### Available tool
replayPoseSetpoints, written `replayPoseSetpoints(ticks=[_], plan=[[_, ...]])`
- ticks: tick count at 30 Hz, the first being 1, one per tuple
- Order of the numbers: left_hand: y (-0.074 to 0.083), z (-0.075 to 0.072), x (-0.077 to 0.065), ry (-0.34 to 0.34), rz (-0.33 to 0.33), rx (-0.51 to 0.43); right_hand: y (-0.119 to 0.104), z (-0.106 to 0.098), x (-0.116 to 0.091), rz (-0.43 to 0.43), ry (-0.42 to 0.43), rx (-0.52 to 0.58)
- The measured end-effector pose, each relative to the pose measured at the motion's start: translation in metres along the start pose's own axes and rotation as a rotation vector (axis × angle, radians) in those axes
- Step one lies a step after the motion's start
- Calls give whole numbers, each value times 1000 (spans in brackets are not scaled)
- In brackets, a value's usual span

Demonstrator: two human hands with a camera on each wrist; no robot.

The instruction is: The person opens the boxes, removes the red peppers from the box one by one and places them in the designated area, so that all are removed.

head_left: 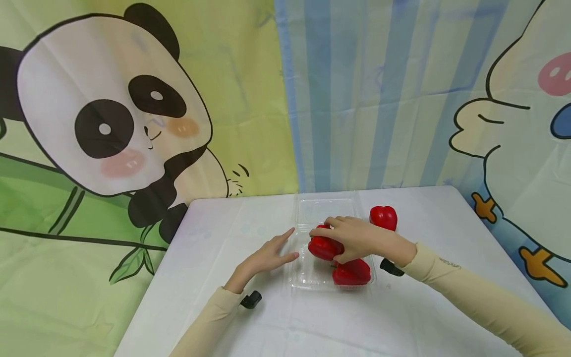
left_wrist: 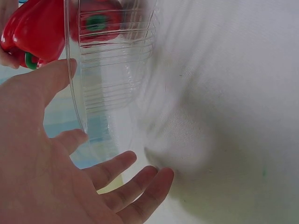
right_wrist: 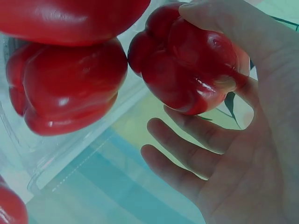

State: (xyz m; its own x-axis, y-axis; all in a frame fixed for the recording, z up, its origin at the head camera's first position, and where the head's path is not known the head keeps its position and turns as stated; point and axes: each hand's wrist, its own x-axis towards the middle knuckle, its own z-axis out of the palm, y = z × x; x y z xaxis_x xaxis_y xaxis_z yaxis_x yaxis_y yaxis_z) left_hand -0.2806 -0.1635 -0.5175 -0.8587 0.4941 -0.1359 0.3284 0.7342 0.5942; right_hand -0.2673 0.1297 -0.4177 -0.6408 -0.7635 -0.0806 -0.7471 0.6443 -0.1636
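Observation:
A red bell pepper (head_left: 324, 247) is gripped between thumb and fingers of my right hand (head_left: 354, 238), over the clear plastic container (head_left: 308, 280). In the right wrist view this held pepper (right_wrist: 187, 60) is beside another pepper (right_wrist: 70, 88) that sits in the container; the head view hides that one behind my right hand. A further red pepper (head_left: 352, 272) lies at the container's front right. My left hand (head_left: 265, 257) is spread at the container's left side, holding nothing. In the left wrist view, its thumb and index finger are at the clear rim (left_wrist: 74, 93).
One more red pepper (head_left: 383, 217) stands on the white table (head_left: 232, 228), outside the container at the back right. The container's clear lid (head_left: 325, 210) lies folded back behind it. A patterned cloth (head_left: 250, 124) hangs behind the table.

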Motion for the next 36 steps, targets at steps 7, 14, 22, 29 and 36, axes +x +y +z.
replayPoseSetpoints(ticks=[7, 14, 22, 29, 36], plan=[[2, -1, -1, 1, 0, -11, 7, -5, -4, 20, 31, -13], [0, 0, 0, 0, -3, 3, 13, -10, -11, 46, 76, -43], [2, 0, -1, 1, 3, 6, 19, -11, -21, 111, 107, -53], [2, 0, -1, 0, 5, 5, 30, -9, -33, 134, 140, -43], [0, 0, 0, 4, 21, 17, 41, -6, -45, 156, 180, -26]])
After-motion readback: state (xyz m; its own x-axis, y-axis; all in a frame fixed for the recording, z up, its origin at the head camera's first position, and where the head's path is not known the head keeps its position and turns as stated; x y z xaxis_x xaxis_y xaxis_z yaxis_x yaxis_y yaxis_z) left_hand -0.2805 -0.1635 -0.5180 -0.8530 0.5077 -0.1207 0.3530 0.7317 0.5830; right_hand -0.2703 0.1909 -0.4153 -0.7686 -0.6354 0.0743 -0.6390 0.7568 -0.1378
